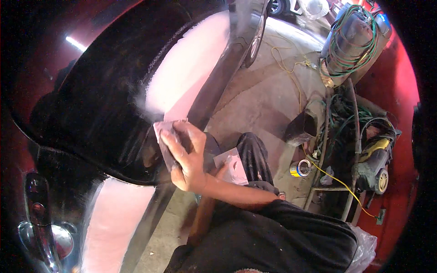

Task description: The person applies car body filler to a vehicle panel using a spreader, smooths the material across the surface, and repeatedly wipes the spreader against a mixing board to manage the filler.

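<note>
My right hand (187, 159) grips a flat, pink-smeared putty spreader (165, 141), fingers closed round it. Its upper edge is at the lower end of a pink filler patch (189, 59) on the dark car door (102, 82). Lower down and closer to my body, my left hand (221, 174) holds a small flat mixing board (236, 167) with pink putty on it; part of that hand is hidden by the board and my right forearm. Another pink filler strip (119, 209) runs down the neighbouring panel, past the door gap.
A door handle (38, 204) sits at the lower left. Right of my knees, an open tin (300, 168) stands on the concrete floor (255, 95). Beyond it are a metal rack (321, 159), a power tool (375, 168), a tank wrapped in green hose (350, 45) and a yellow cord (334, 178).
</note>
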Action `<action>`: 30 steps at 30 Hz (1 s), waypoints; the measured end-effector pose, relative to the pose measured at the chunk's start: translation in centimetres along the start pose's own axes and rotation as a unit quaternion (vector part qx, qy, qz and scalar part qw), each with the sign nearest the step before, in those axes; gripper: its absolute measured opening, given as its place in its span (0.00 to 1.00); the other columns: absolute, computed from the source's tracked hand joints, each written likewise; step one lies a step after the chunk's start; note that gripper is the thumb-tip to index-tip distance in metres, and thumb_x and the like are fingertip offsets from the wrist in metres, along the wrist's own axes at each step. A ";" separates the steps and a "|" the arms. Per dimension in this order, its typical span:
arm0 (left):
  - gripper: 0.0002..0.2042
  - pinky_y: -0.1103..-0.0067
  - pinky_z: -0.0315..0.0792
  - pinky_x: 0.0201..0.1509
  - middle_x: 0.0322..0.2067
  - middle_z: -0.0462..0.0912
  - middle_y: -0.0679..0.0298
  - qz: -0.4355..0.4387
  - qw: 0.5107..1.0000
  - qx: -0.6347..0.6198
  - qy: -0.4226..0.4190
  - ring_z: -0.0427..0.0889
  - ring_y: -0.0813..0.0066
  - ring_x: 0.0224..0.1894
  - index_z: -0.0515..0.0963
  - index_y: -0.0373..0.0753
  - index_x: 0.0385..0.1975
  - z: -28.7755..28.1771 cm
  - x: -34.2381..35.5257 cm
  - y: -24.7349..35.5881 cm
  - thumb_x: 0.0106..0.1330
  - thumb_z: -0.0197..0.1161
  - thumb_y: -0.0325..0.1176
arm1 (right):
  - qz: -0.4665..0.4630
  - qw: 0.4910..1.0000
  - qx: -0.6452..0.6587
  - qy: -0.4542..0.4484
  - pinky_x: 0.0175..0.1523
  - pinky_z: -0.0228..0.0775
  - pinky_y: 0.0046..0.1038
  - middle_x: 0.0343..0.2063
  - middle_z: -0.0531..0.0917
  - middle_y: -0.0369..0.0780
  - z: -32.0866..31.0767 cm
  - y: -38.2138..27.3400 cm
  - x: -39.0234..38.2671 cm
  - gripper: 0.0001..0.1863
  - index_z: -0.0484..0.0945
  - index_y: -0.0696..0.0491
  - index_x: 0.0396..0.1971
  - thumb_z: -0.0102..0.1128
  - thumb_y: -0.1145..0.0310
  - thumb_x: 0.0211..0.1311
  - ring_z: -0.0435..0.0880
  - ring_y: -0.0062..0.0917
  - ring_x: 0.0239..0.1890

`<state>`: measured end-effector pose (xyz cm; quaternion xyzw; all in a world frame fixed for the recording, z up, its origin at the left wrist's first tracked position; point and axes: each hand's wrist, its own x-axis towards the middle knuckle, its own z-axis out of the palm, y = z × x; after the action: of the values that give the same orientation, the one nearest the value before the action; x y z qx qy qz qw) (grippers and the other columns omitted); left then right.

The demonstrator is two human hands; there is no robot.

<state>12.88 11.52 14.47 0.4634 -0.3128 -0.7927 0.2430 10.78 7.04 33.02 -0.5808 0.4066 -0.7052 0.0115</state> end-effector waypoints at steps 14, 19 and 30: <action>0.26 0.72 0.73 0.59 0.54 0.81 0.58 -0.011 0.997 0.057 0.043 0.81 0.67 0.54 0.75 0.29 0.61 2.1 0.2 0.6 0.75 0.59 0.47 | 0.108 0.984 0.050 0.132 0.60 0.67 0.26 0.51 0.78 0.44 -8.7 14.2 9.8 0.25 0.74 0.53 0.65 0.46 0.81 0.70 0.76 0.29 0.55; 0.28 0.71 0.73 0.60 0.56 0.80 0.57 -0.011 1.000 -0.003 0.006 0.80 0.66 0.56 0.72 0.29 0.64 -1.1 2.5 -2.5 0.75 0.59 0.47 | 0.089 0.989 0.019 0.119 0.53 0.68 0.28 0.43 0.76 0.42 -8.8 17.3 14.4 0.23 0.76 0.53 0.63 0.48 0.80 0.70 0.76 0.28 0.45; 0.29 0.72 0.71 0.64 0.61 0.76 0.57 0.009 1.000 0.021 0.006 0.77 0.65 0.60 0.69 0.29 0.67 2.4 -1.5 1.8 0.76 0.57 0.46 | 0.051 0.996 0.006 0.067 0.63 0.65 0.33 0.51 0.77 0.45 -7.1 14.3 11.5 0.25 0.76 0.53 0.63 0.49 0.80 0.66 0.75 0.36 0.54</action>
<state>11.60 11.96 17.60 0.4704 -0.3323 -0.7807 0.2424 -5.37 -4.15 34.04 -0.5106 0.4316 -0.7433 0.0241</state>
